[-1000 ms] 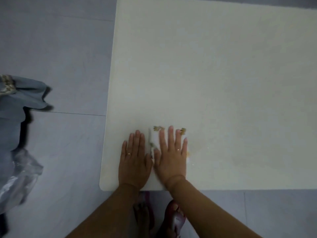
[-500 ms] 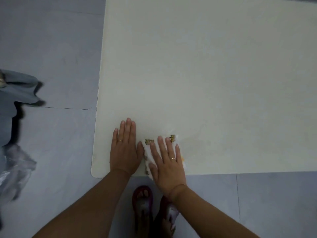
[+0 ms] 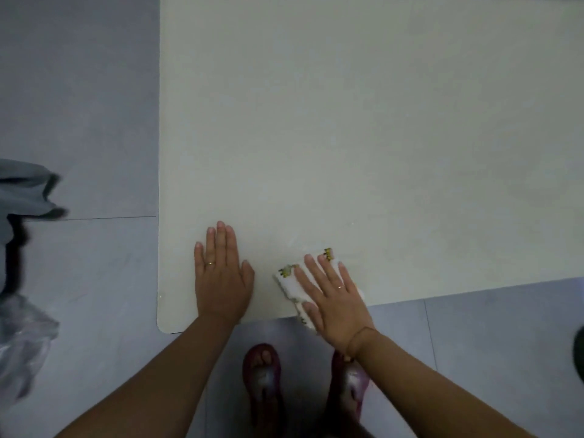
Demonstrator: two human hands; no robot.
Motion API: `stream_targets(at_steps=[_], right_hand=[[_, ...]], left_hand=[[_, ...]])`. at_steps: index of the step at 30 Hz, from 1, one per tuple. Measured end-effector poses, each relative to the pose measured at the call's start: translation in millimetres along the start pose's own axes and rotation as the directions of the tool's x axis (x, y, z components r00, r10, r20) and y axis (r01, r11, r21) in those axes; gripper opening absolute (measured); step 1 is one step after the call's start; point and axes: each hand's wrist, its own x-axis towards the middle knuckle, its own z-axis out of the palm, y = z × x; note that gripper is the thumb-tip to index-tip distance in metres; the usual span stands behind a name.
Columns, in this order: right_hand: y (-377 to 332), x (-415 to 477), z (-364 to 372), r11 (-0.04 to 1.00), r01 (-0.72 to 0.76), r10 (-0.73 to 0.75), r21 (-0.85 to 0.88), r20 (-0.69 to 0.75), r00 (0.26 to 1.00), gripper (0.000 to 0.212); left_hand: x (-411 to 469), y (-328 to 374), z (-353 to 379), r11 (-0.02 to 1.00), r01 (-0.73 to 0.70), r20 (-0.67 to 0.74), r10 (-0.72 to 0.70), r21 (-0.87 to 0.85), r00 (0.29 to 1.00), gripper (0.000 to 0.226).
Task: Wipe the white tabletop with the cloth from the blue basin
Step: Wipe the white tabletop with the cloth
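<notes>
A white tabletop [image 3: 363, 128] fills the upper right of the head view. A folded white cloth [image 3: 289, 279] with small yellow-green prints lies at the table's near edge, part of it hanging over the edge. My right hand [image 3: 335, 295] presses flat on the cloth, fingers spread. My left hand [image 3: 221, 273] rests flat on the bare tabletop near the rounded front left corner, a gap away from the cloth, and holds nothing. The blue basin is out of view.
Grey tiled floor [image 3: 79, 105] runs along the left and below the table. Grey fabric [image 3: 25, 191] and a clear plastic bag [image 3: 22, 339] sit at the left edge. My feet in dark red sandals [image 3: 262, 374] stand below the table edge.
My right hand has slid the cloth to the right along the near edge, away from my left hand. The left hand stays flat near the corner.
</notes>
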Motion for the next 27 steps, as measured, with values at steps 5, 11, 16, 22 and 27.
stream_targets(at_steps=[5, 11, 16, 22, 27], right_hand=[[83, -24, -7, 0.916, -0.394, 0.392, 0.079, 0.042, 0.919, 0.061], [70, -10, -12, 0.853, -0.494, 0.498, 0.167, 0.021, 0.867, 0.068], [38, 1, 2, 0.866, -0.487, 0.49, 0.115, -0.002, 0.872, 0.063], [101, -2, -4, 0.994, 0.112, -0.112, -0.003, -0.03, 0.993, 0.058], [102, 22, -5, 0.876, -0.46, 0.471, 0.143, -0.056, 0.88, 0.059]], left_hand=[[-4, 55, 6, 0.996, -0.08, -0.014, 0.08, -0.045, 0.997, 0.063], [-10, 113, 28, 0.996, -0.062, 0.009, 0.063, -0.061, 0.998, 0.061], [-7, 112, 40, 0.999, -0.038, 0.015, 0.038, 0.025, 0.999, 0.065], [-8, 114, 36, 1.0, -0.02, 0.025, 0.021, -0.006, 0.999, 0.066], [-7, 116, 36, 1.0, -0.001, 0.035, 0.001, -0.001, 0.999, 0.067]])
